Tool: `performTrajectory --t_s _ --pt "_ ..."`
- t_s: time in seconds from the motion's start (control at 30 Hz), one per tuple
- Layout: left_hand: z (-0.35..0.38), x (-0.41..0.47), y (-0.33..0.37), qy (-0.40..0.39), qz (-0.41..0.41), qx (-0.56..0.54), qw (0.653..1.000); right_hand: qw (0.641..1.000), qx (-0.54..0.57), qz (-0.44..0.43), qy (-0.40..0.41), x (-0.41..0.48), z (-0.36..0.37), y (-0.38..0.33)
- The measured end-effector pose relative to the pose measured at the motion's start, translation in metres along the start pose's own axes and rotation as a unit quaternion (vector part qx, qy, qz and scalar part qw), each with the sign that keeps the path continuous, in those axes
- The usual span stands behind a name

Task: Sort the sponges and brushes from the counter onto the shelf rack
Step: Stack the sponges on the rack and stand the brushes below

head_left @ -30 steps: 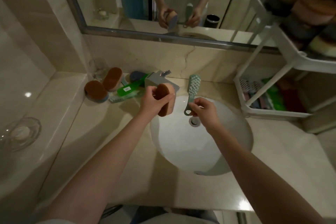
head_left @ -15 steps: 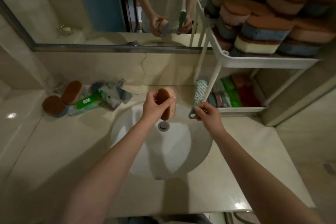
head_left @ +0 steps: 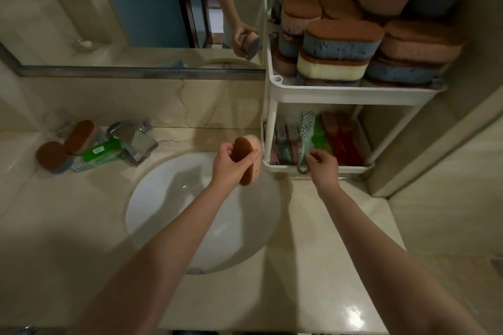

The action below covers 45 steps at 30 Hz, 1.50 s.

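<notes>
My left hand (head_left: 227, 163) grips a brown-topped pink sponge (head_left: 246, 160) above the sink's right edge, just left of the white shelf rack (head_left: 351, 94). My right hand (head_left: 321, 162) holds the handle of a teal brush (head_left: 306, 133), whose head reaches into the rack's lower tier among several brushes. The upper tier is stacked with several sponges (head_left: 340, 43). Two brown sponges (head_left: 64, 144) and a green brush (head_left: 100, 150) lie on the counter at the left by the faucet.
A round white sink (head_left: 174, 215) sits in the marble counter. The chrome faucet (head_left: 134, 140) stands behind it on the left. A mirror (head_left: 136, 8) covers the wall above. The rack stands in the right corner against a wall.
Both hands moved right toward the rack. The teal brush went from in front of the rack into its lower tier. The sponge travelled right with my left hand.
</notes>
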State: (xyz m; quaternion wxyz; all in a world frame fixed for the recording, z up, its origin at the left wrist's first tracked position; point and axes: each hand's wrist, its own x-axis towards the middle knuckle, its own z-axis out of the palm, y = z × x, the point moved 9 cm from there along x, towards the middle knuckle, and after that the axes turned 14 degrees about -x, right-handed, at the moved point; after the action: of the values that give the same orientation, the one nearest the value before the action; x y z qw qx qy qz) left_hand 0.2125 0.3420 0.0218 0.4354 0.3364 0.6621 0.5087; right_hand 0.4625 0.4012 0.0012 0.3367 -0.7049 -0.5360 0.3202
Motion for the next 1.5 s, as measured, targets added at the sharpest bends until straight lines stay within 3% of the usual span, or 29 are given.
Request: performTrajectory --t_s 0.33,0.6,0.83,1.0,1.23,1.37,1.5 --pt "0.009 0.006 0.008 0.032 0.012 -0.004 0.999 0.969 -0.229 0.064 -0.069 0.066 -0.003 0.012" --pt "0.002 0.008 0.014 0.040 0.013 0.033 0.999 0.948 -0.298 0.038 -0.107 0.060 0.007 0.009" --pt "0.006 -0.002 0.017 0.025 0.011 0.028 0.999 0.969 -0.241 -0.011 -0.052 0.035 -0.007 -0.011" --pt "0.005 -0.011 0.020 0.007 -0.008 -0.005 1.000 0.994 -0.069 -0.061 -0.059 -0.004 0.001 -0.043" --pt "-0.009 -0.028 0.034 0.044 0.026 -0.108 0.993 0.964 0.015 -0.172 -0.201 -0.066 0.026 -0.100" --pt "-0.020 -0.038 0.056 0.060 0.070 -0.125 0.988 0.957 0.033 -0.208 -0.200 -0.084 0.014 -0.134" --pt "-0.023 -0.047 0.101 0.032 0.130 -0.146 0.980 0.962 0.046 -0.239 -0.125 -0.087 -0.012 -0.170"
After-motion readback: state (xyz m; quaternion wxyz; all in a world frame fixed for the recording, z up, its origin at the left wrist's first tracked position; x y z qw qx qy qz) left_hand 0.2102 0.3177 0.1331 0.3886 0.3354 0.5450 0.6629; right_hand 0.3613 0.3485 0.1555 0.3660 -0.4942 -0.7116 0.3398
